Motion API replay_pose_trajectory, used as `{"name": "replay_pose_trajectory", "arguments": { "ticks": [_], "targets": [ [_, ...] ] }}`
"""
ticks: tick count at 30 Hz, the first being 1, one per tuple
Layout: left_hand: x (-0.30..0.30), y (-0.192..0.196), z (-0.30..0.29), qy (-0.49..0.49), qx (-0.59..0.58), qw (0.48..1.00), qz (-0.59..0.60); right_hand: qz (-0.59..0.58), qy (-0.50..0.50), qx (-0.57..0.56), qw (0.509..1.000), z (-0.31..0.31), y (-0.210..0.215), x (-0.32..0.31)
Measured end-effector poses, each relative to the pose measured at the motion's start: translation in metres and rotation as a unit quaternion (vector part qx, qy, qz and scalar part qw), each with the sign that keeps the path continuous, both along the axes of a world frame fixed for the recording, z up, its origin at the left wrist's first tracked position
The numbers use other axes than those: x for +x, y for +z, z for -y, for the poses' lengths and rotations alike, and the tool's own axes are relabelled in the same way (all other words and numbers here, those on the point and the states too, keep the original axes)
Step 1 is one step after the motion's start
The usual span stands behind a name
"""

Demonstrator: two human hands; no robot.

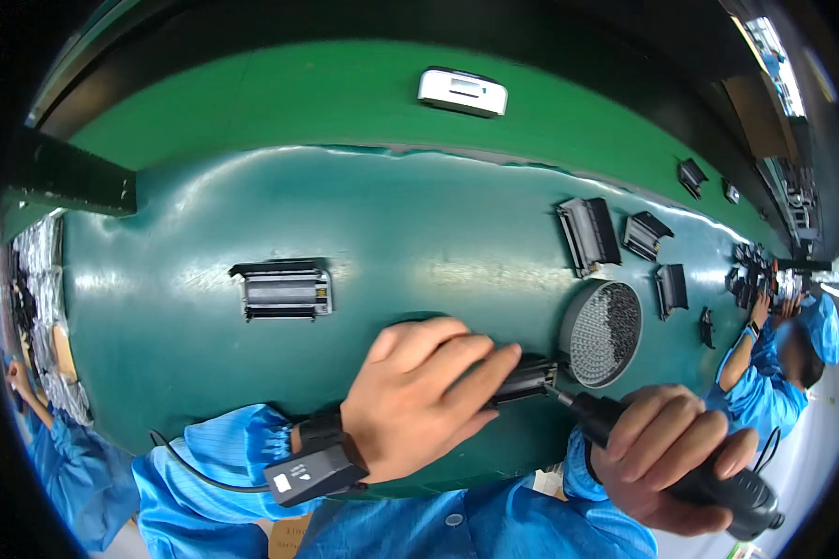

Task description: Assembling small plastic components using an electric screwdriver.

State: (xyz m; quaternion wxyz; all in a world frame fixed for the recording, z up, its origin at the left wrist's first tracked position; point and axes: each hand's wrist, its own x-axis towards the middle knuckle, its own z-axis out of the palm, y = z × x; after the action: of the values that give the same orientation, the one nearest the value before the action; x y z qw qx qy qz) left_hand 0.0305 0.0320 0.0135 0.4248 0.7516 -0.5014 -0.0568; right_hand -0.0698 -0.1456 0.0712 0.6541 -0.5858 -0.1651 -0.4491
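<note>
My left hand [419, 391] lies over a small black plastic assembly [529, 380] on the green mat, its fingers holding the left end down. Much of that assembly is hidden under the fingers. My right hand [667, 456] is wrapped round a black electric screwdriver [597, 415]. Its thin bit reaches the right end of the assembly; whether it sits in a screw is too small to tell. Just behind the bit stands a round grey tray [591, 335] holding many small dark pieces, probably screws.
A similar black assembly [285, 291] lies at left; others, including a larger one [589, 235], lie right of centre. A white device [462, 91] rests on the green back ledge [298, 93]. A co-worker [783, 363] in blue works at far right; another person's sleeve [75, 466] shows at left.
</note>
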Motion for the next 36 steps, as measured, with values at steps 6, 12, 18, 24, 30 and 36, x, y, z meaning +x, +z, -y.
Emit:
{"name": "replay_pose_trajectory", "arguments": {
  "ticks": [6,12,18,24,30,36],
  "targets": [
    [-0.004,-0.012,-0.001,0.031,-0.007,0.999,-0.010,-0.055,0.075,-0.067,0.993,-0.018,-0.013,0.002],
    [-0.002,-0.010,0.000,0.036,-0.007,0.999,-0.023,-0.065,0.068,-0.099,0.991,-0.024,-0.019,0.007],
    [-0.001,-0.012,0.001,0.029,-0.002,0.999,-0.043,-0.075,0.091,-0.115,0.986,-0.017,-0.018,0.010],
    [-0.001,-0.011,0.003,0.029,-0.004,0.999,-0.046,-0.107,0.163,-0.125,0.973,-0.003,-0.023,0.006],
    [0.000,-0.009,0.001,0.025,0.003,0.998,-0.053,-0.089,0.095,-0.123,0.984,-0.017,-0.019,0.010],
    [0.001,-0.008,0.002,0.020,0.008,0.998,-0.061,-0.077,0.085,-0.109,0.987,-0.018,-0.022,0.011]
  ]
}}
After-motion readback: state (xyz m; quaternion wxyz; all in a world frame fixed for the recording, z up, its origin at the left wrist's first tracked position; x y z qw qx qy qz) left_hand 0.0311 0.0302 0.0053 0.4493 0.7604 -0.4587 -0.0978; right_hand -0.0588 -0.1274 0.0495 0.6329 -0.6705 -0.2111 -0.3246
